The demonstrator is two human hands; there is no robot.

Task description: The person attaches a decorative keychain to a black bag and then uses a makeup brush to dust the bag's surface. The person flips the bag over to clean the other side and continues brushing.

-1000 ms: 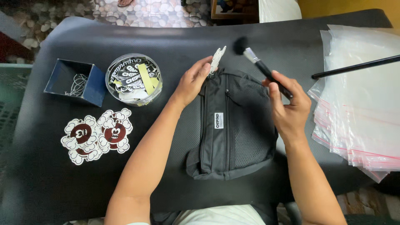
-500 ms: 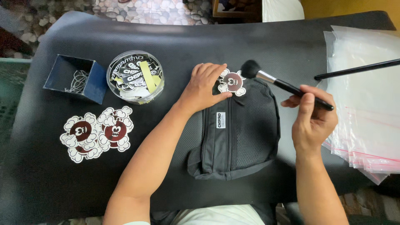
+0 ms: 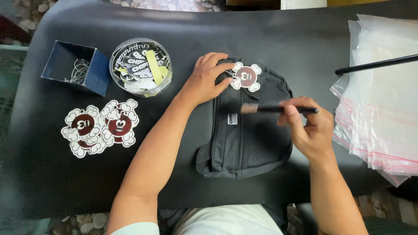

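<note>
Black rubbery matting is covering the whole table [image 3: 52,191] under both hands, and it is taking up most of the view. Lying between the hands is a black mesh pouch [image 3: 248,143], its zips running away from the person. Out past the right hand a stack of clear zip bags [image 3: 383,113] is sitting with a thin black rod [image 3: 374,64] resting across it. Well off to the far side of the left hand a round clear tub of printed stickers [image 3: 140,66] is standing, with a small blue box [image 3: 93,78] holding a fine chain just beyond it, and two flower-edged stickers [image 3: 101,127] are lying nearer the person's left elbow.

The left hand [image 3: 204,82] is resting loosely open on the pouch's top corner, fingertips touching a matching flower-shaped sticker tag [image 3: 246,77]. The right hand [image 3: 310,130] is closing around the handle of a black brush [image 3: 278,109], holding it level over the pouch; the bristle end is looking blurred just below the left hand.

To my eye, the tag is only being pinned lightly, so a sideways stroke of the brush could be flicking it off the pouch; a wide swing of the right elbow might also be nudging the slippery bag stack.
</note>
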